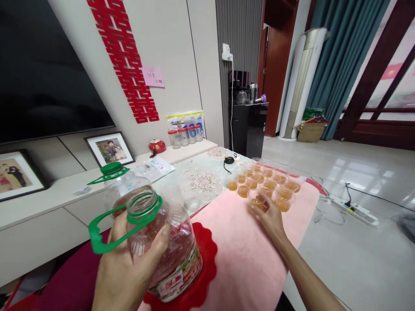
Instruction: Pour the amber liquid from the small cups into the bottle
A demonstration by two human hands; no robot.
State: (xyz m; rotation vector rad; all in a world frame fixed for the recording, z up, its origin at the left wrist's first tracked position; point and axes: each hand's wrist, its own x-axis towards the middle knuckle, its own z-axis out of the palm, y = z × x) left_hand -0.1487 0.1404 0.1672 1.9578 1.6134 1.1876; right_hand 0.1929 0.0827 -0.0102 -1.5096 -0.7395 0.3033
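My left hand [129,259] is wrapped round the upper part of a large clear plastic jug [177,242] with a green handle ring [97,237] and an uncapped mouth. The jug stands on a red scalloped tray [207,255]. Behind it is a second clear jug [113,183] with a green cap. On the right, the fingers of my right hand [269,214] are closed round a small clear cup [257,204] of amber liquid. It sits at the near edge of a group of similar filled cups [268,186] on a pink cloth [240,242].
A black round object with a cord [228,160] lies on the patterned table cover [201,181]. Lidded glass jars [184,136], a red pot [157,146] and a framed photo [110,149] line the white cabinet [65,216]. A power strip [355,211] lies on the floor.
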